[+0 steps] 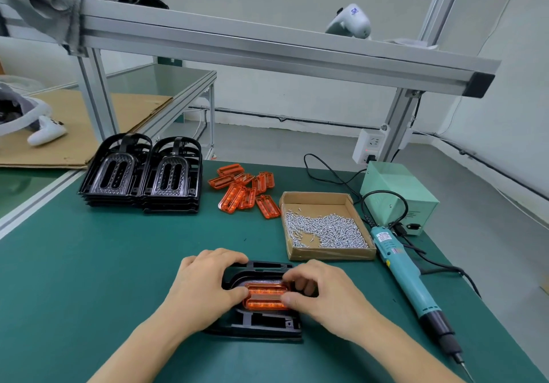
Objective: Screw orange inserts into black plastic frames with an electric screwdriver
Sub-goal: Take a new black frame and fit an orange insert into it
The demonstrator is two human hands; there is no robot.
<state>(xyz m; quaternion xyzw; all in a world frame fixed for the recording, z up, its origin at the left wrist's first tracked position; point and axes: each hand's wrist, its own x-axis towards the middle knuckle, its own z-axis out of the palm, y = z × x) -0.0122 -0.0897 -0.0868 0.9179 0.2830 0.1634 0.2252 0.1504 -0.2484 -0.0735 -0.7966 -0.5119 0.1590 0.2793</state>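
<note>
Both hands pinch the orange insert (266, 296) on the black frame (261, 320): left hand (208, 284) curled at its left end, right hand (319, 293) at its right.

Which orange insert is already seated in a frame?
The orange insert under both hands, in the black frame nearest the camera; the others lie loose in a pile.

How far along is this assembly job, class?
Done: nothing visibly screwed. In hand: both hands, left hand and right hand, seat an orange insert in a black frame. Left: screws, the idle screwdriver, stacked frames, loose inserts.
</note>
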